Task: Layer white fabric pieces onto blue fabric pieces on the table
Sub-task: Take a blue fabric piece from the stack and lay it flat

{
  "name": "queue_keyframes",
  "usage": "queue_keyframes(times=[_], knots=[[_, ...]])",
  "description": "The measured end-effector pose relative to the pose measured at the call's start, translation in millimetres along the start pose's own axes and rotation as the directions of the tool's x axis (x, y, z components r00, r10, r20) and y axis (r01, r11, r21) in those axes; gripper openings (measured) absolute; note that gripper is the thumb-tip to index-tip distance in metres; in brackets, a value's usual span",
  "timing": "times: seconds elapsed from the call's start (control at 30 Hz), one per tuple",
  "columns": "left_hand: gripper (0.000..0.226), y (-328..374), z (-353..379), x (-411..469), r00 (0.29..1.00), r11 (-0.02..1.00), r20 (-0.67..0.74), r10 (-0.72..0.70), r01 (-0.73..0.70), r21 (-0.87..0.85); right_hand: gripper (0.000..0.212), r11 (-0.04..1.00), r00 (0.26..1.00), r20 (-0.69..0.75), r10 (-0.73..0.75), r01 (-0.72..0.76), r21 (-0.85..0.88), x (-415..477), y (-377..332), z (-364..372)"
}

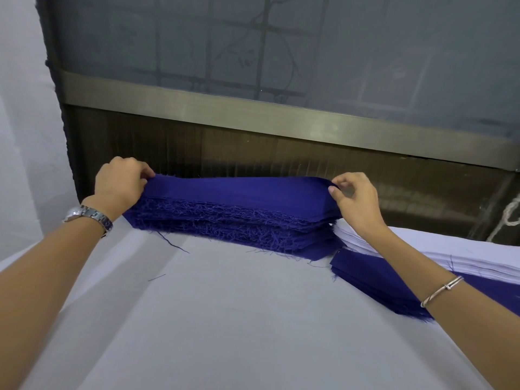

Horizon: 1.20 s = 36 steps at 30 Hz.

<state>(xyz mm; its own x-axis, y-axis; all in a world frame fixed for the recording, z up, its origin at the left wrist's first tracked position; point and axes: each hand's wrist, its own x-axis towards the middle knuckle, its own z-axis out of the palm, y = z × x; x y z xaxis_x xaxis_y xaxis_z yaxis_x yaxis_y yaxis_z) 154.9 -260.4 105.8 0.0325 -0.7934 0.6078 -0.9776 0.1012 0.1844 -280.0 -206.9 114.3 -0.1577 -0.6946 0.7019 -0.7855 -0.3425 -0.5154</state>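
Blue fabric pieces (pixel 233 218) lie in a thick, frayed stack at the far edge of the white-covered table (pixel 225 319), with a lower stack of white fabric pieces (pixel 399 250) just beside it on the right. The left hand (pixel 118 182) and right hand (pixel 356 198) each pinch one end of the top blue piece (pixel 239 188), its ends slightly raised. It looks light, limp and likely to shed threads, so gripping both short ends should keep it flat

Frayed blue fabric stack (pixel 230 218) — white pile (pixel 439 254) beside
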Motion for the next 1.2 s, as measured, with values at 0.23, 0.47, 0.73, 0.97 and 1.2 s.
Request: queue_keyframes(times=[0.23,0.47,0.73,0.97,1.2], knots=[[0.058,6.0,-3.7,2.4,0.998,0.987,-0.032,0.057,-0.052,0.15,0.008,0.965,0.972,-0.027,-0.235,0.237,0.11,-11.0,13.8,-7.7],[0.014,7.4,-19.9,1.8,0.986,0.978,-0.118,0.116,-0.093,0.185,0.01,0.957,0.989,0.035,-0.144,0.13,0.26,-9.2,14.3,-12.4],[0.02,29.1,-59.9,17.7,0.979,0.994,-0.183,0.092,-0.079,0.078,0.011,0.924,0.999,0.042,0.008,-0.023,0.382,-4.6,12.9,-36.9],[0.041,62.0,-98.4,13.1,0.998,0.989,0.047,0.039,-0.031,-0.146,0.008,0.853,0.955,0.123,0.27,-0.296,0.429,-7.2,29.3,-102.3],[0.021,113.0,-105.4,-3.1,0.771,0.976,0.602,0.207,-0.121,-0.181,0.012,0.838,0.813,0.376,0.444,-0.525,0.146,-40.7,76.6,-196.2]])
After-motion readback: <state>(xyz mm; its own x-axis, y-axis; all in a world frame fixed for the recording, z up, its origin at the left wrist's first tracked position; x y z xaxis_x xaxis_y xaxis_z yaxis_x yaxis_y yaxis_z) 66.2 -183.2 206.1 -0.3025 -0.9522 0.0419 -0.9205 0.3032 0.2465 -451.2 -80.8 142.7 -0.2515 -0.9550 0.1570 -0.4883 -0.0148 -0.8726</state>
